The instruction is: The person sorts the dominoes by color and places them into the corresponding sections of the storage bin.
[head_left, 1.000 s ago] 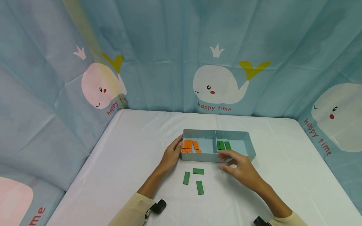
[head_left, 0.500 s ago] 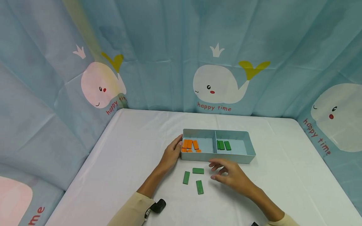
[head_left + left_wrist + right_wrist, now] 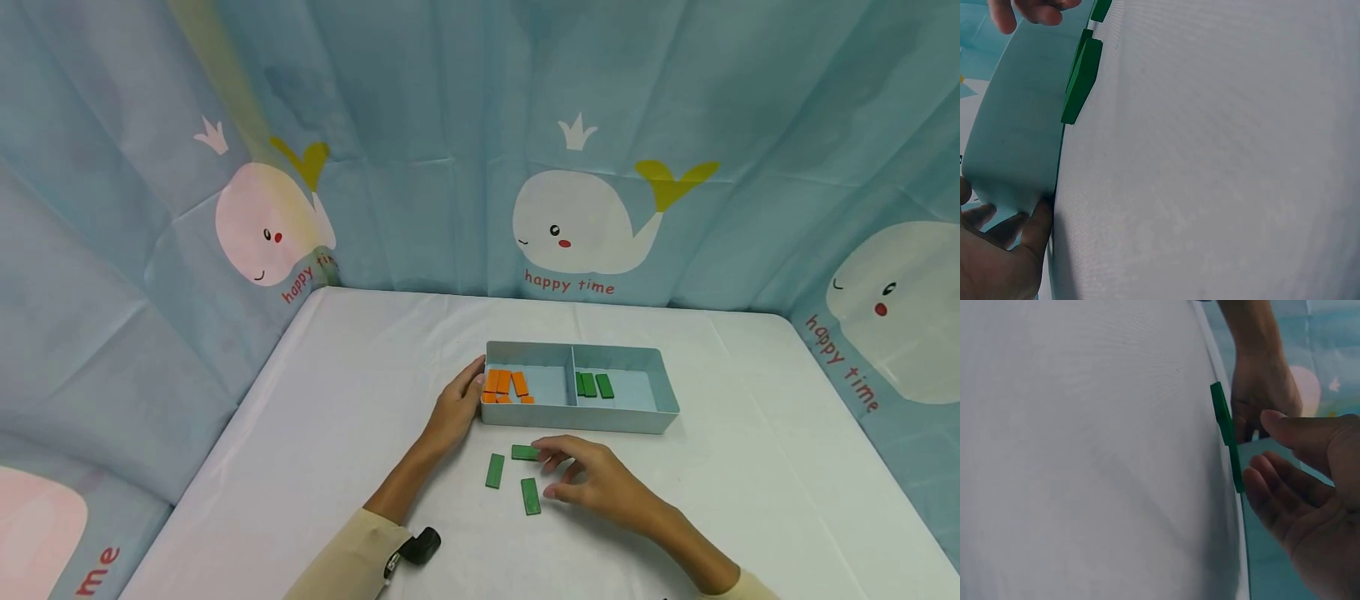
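A pale blue two-compartment box (image 3: 585, 418) stands on the table. My left hand (image 3: 452, 412) rests against its left end, its fingertips touching the end wall in the left wrist view. Three green blocks lie in front of the box: an upright-lying one (image 3: 495, 472), a crosswise one (image 3: 522, 452) and a nearer one (image 3: 531, 497). My right hand (image 3: 596, 483) is over the two right-hand blocks, thumb and fingers apart with nothing between them. Its fingers cover the right end of the crosswise block. The right wrist view shows green blocks (image 3: 1235, 465) beside the fingertips.
Several orange blocks (image 3: 503, 382) lie in the box's left compartment. Green blocks (image 3: 604, 386) sit in the right one, beside the divider (image 3: 574, 375). A white cloth (image 3: 360, 375) covers the table, and a blue whale-print curtain (image 3: 420, 225) hangs behind it.
My right hand has moved from the box's right compartment, down and left, to the green blocks on the table. My left hand and the box have stayed in place.
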The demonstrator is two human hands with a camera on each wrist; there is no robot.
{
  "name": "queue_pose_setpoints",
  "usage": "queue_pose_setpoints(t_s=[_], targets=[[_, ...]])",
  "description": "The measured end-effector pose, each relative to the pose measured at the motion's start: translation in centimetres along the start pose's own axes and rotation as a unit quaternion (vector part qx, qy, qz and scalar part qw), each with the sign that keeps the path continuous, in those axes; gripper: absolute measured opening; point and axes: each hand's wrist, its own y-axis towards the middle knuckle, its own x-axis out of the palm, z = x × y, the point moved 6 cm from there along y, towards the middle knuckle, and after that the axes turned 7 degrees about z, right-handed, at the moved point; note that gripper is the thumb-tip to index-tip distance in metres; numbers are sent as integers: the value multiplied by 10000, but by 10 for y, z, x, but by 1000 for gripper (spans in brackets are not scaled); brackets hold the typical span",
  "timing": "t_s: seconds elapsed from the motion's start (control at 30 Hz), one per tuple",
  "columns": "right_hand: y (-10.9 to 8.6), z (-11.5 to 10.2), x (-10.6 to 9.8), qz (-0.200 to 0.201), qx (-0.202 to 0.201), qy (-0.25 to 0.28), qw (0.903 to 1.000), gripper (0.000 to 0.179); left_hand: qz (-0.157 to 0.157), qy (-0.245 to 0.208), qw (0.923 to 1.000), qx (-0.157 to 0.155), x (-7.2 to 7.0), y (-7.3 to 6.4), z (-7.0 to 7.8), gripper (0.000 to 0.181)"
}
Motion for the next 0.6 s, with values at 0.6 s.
queue_pose_setpoints(t_s=[0.6], targets=[[1,1,20,-554,236,-294,9978,68,-13,-27,10000,-46,0,0,1,54]])
